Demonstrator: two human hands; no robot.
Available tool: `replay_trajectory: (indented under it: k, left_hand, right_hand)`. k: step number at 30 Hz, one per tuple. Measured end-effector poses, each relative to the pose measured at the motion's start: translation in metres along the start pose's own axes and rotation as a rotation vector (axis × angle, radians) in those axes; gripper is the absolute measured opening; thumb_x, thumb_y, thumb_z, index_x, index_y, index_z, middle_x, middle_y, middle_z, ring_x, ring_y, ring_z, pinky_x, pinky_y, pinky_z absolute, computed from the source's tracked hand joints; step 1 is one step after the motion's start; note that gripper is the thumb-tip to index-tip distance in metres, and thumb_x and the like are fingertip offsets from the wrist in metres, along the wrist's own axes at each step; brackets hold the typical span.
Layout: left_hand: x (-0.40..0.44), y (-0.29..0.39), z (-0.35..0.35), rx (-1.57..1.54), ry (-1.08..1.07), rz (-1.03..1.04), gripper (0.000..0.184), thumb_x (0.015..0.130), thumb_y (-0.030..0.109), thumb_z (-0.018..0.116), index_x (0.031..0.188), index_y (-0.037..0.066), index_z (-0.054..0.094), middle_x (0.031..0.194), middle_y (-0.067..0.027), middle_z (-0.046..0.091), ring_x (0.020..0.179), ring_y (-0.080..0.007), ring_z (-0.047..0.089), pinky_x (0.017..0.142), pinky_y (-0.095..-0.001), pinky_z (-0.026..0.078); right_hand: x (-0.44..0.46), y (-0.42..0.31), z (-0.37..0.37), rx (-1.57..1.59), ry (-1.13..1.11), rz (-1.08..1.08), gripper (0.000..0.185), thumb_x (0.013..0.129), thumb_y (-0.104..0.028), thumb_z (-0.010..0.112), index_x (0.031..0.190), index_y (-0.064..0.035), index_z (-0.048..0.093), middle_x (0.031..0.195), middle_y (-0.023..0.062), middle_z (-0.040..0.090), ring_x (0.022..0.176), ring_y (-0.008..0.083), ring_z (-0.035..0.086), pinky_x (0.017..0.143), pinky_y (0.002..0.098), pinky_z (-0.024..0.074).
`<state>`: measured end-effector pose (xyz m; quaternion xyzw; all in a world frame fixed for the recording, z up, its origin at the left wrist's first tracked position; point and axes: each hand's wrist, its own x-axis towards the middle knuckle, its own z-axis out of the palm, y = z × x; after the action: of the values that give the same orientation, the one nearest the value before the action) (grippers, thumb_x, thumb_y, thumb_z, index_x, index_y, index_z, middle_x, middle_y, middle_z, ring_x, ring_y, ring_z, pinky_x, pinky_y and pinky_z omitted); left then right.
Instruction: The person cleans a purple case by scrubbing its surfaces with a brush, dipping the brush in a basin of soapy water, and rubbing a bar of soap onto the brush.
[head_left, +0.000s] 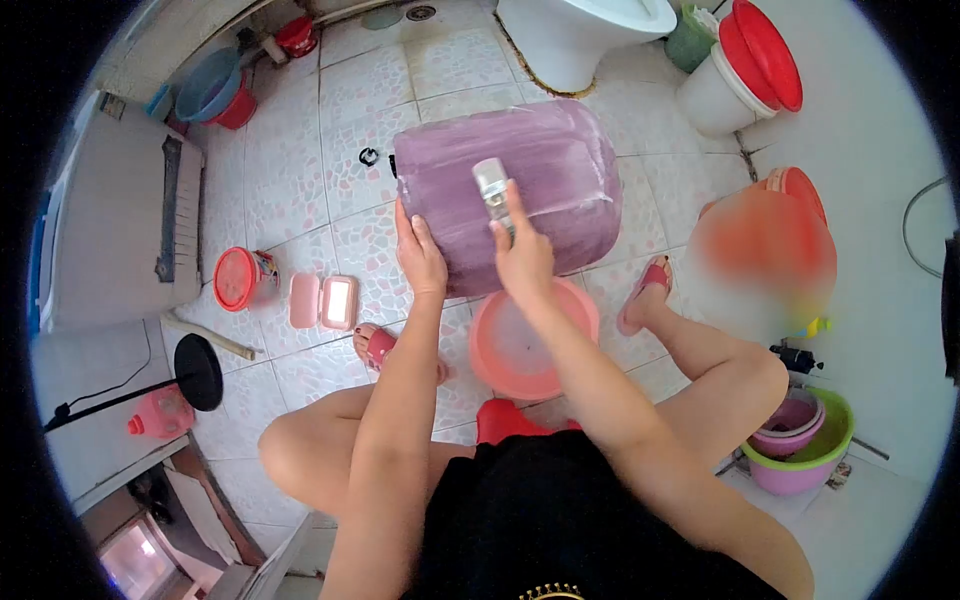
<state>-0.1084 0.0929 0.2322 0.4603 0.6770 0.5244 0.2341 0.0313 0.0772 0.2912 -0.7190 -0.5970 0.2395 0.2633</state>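
Observation:
A large purple, rounded object with white foamy streaks lies on the tiled floor in front of me. My right hand is closed round a light-coloured brush, which rests against the purple surface. At the near left edge of the purple object, my left hand lies against its side with the fingers stretched out. Just below it, between my feet, stands a pink basin with cloudy liquid inside, partly hidden by my right forearm.
An open pink soap box and a red-lidded tub stand left. White toilet at the back; white bucket back right. Stacked basins sit right. A black ring-shaped item lies beside the purple object.

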Motion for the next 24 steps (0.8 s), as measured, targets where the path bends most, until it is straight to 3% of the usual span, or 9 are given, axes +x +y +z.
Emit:
replay_trajectory:
  k: [1,6,9,12,13,15,19,24]
  left_hand:
    - [0.0,-0.004,0.001,-0.05,0.012,-0.002,0.046,0.104,0.024,0.035,0.144,0.003,0.039,0.136,-0.0221,0.053,0.121,-0.035,0.055,0.101,-0.0397,0.042]
    - [0.003,-0.007,-0.003,-0.267,0.004,-0.133,0.045,0.105,0.031,0.034,0.143,0.01,0.046,0.131,-0.0173,0.06,0.115,-0.0262,0.06,0.095,-0.036,0.046]
    - [0.002,-0.008,-0.002,-0.198,0.03,-0.11,0.046,0.105,0.033,0.033,0.142,0.01,0.047,0.128,-0.018,0.061,0.114,-0.0287,0.061,0.092,-0.0365,0.048]
    - [0.001,-0.021,0.002,-0.134,0.028,-0.107,0.044,0.105,0.032,0.035,0.14,0.009,0.049,0.13,-0.0197,0.059,0.116,-0.0347,0.06,0.093,-0.0394,0.048]
    - [-0.001,-0.016,0.001,-0.119,0.009,-0.145,0.044,0.105,0.031,0.035,0.14,0.009,0.049,0.131,-0.02,0.058,0.117,-0.0355,0.059,0.094,-0.0398,0.047]
    - [-0.003,-0.003,-0.002,-0.166,0.013,-0.164,0.044,0.105,0.029,0.036,0.139,0.006,0.049,0.133,-0.0207,0.056,0.121,-0.0372,0.055,0.098,-0.0405,0.045]
    - [0.0,-0.009,0.001,-0.123,0.057,-0.036,0.044,0.105,0.028,0.036,0.139,0.003,0.048,0.134,-0.0203,0.056,0.122,-0.0363,0.055,0.1,-0.0405,0.043]
    - [0.001,-0.021,0.004,-0.216,0.031,-0.083,0.044,0.105,0.029,0.036,0.138,0.003,0.049,0.133,-0.0207,0.057,0.122,-0.0338,0.056,0.099,-0.0384,0.044]
  right_hand:
    - [-0.007,-0.009,0.003,-0.018,-0.05,-0.018,0.065,0.094,-0.026,0.057,0.151,-0.0251,0.028,0.075,0.0253,0.066,0.072,0.0458,0.064,0.069,0.055,0.0502]
    - [-0.041,-0.032,0.032,0.062,-0.173,-0.103,0.064,0.094,-0.022,0.057,0.151,-0.0272,0.029,0.076,0.0258,0.065,0.072,0.0452,0.064,0.069,0.0524,0.0496]
    - [-0.047,-0.044,0.034,0.091,-0.228,-0.056,0.065,0.093,-0.021,0.057,0.151,-0.0266,0.03,0.077,0.0259,0.065,0.074,0.0456,0.065,0.07,0.0521,0.0492]
    - [-0.021,-0.047,0.04,0.114,-0.155,-0.187,0.066,0.092,-0.023,0.057,0.152,-0.0202,0.027,0.076,0.0266,0.065,0.071,0.0465,0.064,0.066,0.0554,0.0494]
    - [-0.006,-0.065,0.036,0.192,-0.17,-0.072,0.061,0.091,-0.022,0.059,0.148,-0.0245,0.036,0.086,0.0282,0.066,0.081,0.0469,0.064,0.076,0.0526,0.0486]
    - [0.036,-0.089,0.042,0.065,-0.217,-0.032,0.061,0.091,-0.022,0.06,0.148,-0.024,0.038,0.092,0.0288,0.066,0.089,0.0468,0.064,0.081,0.0518,0.0486]
    - [0.088,-0.115,0.056,-0.002,-0.176,-0.084,0.06,0.091,-0.024,0.059,0.147,-0.0233,0.039,0.098,0.0291,0.066,0.099,0.0478,0.061,0.088,0.051,0.0472]
    - [0.055,-0.108,0.046,-0.001,-0.216,-0.109,0.061,0.092,-0.024,0.058,0.148,-0.0235,0.037,0.096,0.0287,0.067,0.094,0.0479,0.063,0.085,0.0517,0.0479]
